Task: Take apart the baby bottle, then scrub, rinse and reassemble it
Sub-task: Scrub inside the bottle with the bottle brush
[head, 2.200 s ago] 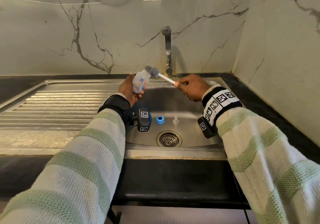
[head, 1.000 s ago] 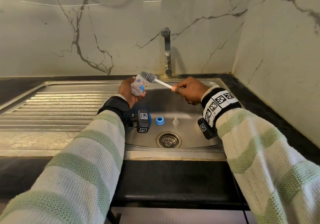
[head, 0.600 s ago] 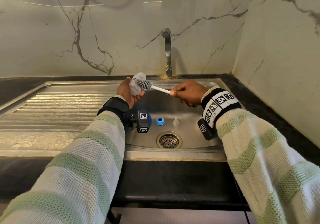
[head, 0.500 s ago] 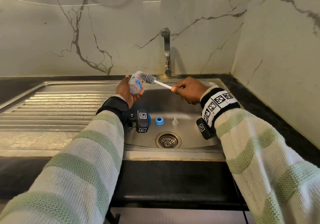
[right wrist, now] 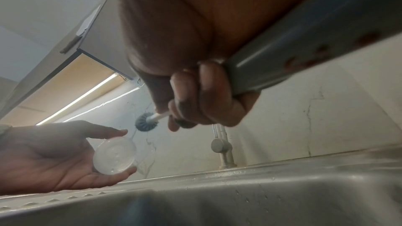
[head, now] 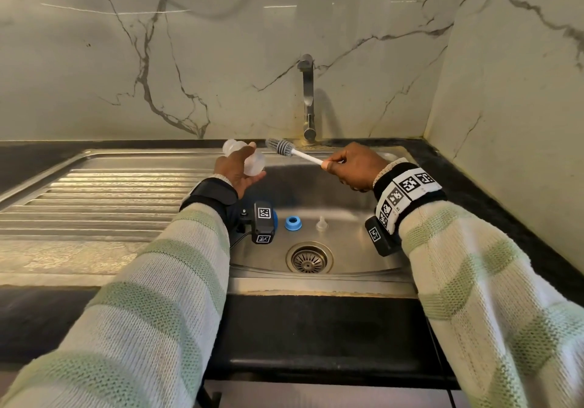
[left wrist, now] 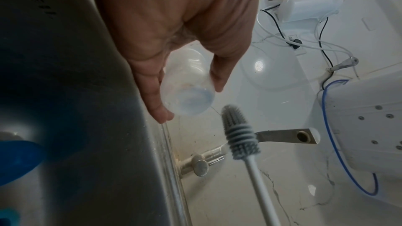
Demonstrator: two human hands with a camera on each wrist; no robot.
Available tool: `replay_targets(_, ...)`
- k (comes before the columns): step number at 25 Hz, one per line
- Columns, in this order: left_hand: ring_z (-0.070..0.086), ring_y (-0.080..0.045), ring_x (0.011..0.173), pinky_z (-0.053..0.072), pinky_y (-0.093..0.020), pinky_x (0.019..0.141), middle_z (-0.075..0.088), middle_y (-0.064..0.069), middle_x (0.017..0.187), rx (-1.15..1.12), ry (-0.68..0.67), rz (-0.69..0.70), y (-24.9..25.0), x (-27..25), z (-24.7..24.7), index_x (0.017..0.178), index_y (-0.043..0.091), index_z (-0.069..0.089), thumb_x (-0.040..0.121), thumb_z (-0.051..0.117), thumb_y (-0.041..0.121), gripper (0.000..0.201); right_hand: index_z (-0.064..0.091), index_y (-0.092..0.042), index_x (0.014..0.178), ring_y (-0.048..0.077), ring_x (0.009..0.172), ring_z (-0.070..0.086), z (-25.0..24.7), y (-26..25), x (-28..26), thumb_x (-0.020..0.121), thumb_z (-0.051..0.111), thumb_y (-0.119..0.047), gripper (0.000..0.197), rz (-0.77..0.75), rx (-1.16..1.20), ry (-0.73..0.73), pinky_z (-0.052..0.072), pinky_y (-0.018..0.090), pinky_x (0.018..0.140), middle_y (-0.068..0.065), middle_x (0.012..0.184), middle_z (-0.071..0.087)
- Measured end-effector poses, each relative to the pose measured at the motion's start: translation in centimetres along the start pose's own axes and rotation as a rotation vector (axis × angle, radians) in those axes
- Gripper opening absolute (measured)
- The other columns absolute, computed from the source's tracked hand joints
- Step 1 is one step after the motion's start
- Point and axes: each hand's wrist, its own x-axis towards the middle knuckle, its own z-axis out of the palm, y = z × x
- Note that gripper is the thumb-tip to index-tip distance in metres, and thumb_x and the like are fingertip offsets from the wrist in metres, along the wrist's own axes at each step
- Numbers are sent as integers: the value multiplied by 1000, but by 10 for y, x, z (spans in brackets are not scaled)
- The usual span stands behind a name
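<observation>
My left hand (head: 235,172) holds the clear baby bottle body (head: 245,159) between thumb and fingers, above the sink's back left rim. The bottle lies tilted with its narrow neck up and to the left. Its round base (right wrist: 115,155) faces the right wrist camera. My right hand (head: 350,167) grips the white handle of the bottle brush. The grey brush head (head: 279,147) is in the air just right of the bottle and not touching it (left wrist: 239,137). A blue screw ring (head: 293,223) and a clear nipple (head: 321,223) lie on the sink floor.
The steel sink (head: 316,287) has a drain (head: 309,259) at the front centre and a ribbed drainboard (head: 94,199) on the left. The faucet (head: 307,98) stands behind the hands, no water running. Marble walls close the back and right.
The brush head, at the bottle's mouth half a second ago, has come out to the right. The bottle has turned in my left hand so its neck points away from the brush.
</observation>
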Motion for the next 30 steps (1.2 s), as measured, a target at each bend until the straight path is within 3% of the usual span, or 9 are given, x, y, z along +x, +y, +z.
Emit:
replay_targets(5,61,-33,107,57,-39,69,57,-14,123,-13,-8,-20,2,0,0,139,14,43,91,68,32,57,67,-28,83,14,48,47,8,-9,1,96,57,-37,19,-54,2,-24,40,23,46,0,61,56)
replay_targets(9,61,-33,106,58,-43,75,59,-17,123,-63,-75,-42,1,0,0,138,10,45,93,61,18,48,71,-26,88,14,46,44,11,-9,0,96,59,-36,17,-26,83,-85,38,23,44,2,59,54)
replay_targets(13,59,-33,98,53,-52,84,56,-14,110,-100,-99,-49,3,-1,2,111,13,51,96,49,14,15,72,-23,92,13,48,46,11,-10,0,97,58,-35,19,-40,17,-29,39,22,46,0,61,55)
replay_targets(17,59,-31,90,52,-43,75,58,-13,105,-85,-125,-62,5,-2,1,92,16,51,93,44,20,8,73,-22,96,15,46,44,12,-10,-1,96,58,-36,20,-26,61,-85,39,23,44,4,62,55)
replay_targets(19,62,-31,90,53,-40,71,61,-13,108,-84,-124,-70,7,-2,0,104,14,55,94,49,29,20,73,-19,95,15,46,45,12,-9,0,96,58,-36,23,-35,27,-49,39,23,44,3,61,55)
replay_targets(22,67,-32,103,57,-41,69,64,-14,123,-87,-86,-23,4,-2,0,128,12,52,91,64,42,50,72,-23,90,14,45,43,12,-9,0,96,59,-37,20,-24,96,-95,38,22,42,3,60,54)
replay_targets(24,67,-32,103,59,-43,72,63,-16,124,-103,-69,4,4,-3,2,132,12,50,90,68,38,53,70,-27,86,14,46,44,11,-8,-1,96,58,-38,19,-32,59,-59,39,22,43,2,60,55)
replay_targets(30,66,-33,105,58,-51,80,62,-15,123,-143,-27,6,4,5,0,132,12,49,97,57,38,44,73,-19,102,14,45,43,13,-7,0,96,58,-36,23,-28,68,-68,37,21,41,3,61,54)
